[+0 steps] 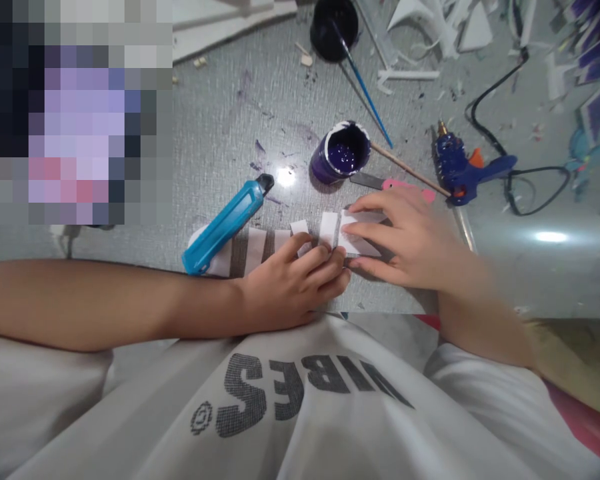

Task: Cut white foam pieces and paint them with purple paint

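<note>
Strips [329,227] look white, straight-edged and unequal in width.

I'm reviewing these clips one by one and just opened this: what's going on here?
The person's left-hand grip rests over some small white strips in a row, while the right-hand grip has its fingers spread on a larger white piece. A blue cutter lies at the row's left end. An open jar of purple paint and a glue gun sit farther back, in neither hand.
</note>
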Available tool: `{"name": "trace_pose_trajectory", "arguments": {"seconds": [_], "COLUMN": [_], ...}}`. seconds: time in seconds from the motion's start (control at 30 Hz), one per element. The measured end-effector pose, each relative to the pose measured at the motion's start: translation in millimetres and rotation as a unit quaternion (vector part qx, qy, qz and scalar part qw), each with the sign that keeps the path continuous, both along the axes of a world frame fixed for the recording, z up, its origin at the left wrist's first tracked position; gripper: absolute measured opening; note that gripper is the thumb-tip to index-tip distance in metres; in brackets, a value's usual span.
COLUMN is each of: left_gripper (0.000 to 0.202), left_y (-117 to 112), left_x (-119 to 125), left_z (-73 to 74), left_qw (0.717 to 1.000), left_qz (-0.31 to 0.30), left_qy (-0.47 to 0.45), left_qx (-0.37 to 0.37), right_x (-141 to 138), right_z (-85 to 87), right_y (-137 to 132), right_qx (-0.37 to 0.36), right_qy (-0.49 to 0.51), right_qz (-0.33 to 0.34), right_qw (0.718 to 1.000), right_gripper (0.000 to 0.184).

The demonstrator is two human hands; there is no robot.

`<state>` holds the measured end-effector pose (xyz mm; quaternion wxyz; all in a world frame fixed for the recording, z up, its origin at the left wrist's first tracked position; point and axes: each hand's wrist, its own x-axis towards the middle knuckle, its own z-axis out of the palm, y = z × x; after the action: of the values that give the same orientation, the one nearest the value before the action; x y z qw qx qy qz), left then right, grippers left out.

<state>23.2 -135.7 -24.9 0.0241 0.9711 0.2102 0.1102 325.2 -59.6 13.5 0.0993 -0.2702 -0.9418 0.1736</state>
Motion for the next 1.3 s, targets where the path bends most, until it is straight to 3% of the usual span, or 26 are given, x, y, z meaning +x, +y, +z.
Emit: {"name": "trace_pose_trajectory", "arguments": {"seconds": [0.43, 0.63, 0.8, 0.97, 1.3], "left_gripper": [0.079, 0.063, 0.064, 0.062, 0.064], "left_y": [0, -1, -4, -3, -1], "left_x": [1, 2, 3, 2, 0], "left_z": [1.0, 0.5, -5.3, -3.2, -0.2], "left_qw": [1.000, 1.000, 1.000, 1.000, 1.000], "left_qz": [0.008, 0.013, 0.016, 0.006, 0.004], "left_qy": [-0.006, -0.009, -0.016, -0.001, -0.005], "left_qx": [0.005, 0.007, -0.004, -0.026, -0.004], "right_x": [-1, 1, 3, 0, -1], "right_z": [-1.5, 0.9, -4.2, -6.4, -10.7], "right_y": [-5, -5, -4, -5, -5], "right_qx": [0.040, 0.053, 0.043, 0.085, 0.112], "right_qy": [0.004, 0.024, 0.028, 0.022, 0.003], "right_qz": [0.001, -0.015, -0.045, -0.076, -0.043], "right_qw": [0.999, 0.998, 0.998, 0.993, 0.993], "right_gripper": [0.021, 0.004, 0.016, 0.019, 0.020]}}
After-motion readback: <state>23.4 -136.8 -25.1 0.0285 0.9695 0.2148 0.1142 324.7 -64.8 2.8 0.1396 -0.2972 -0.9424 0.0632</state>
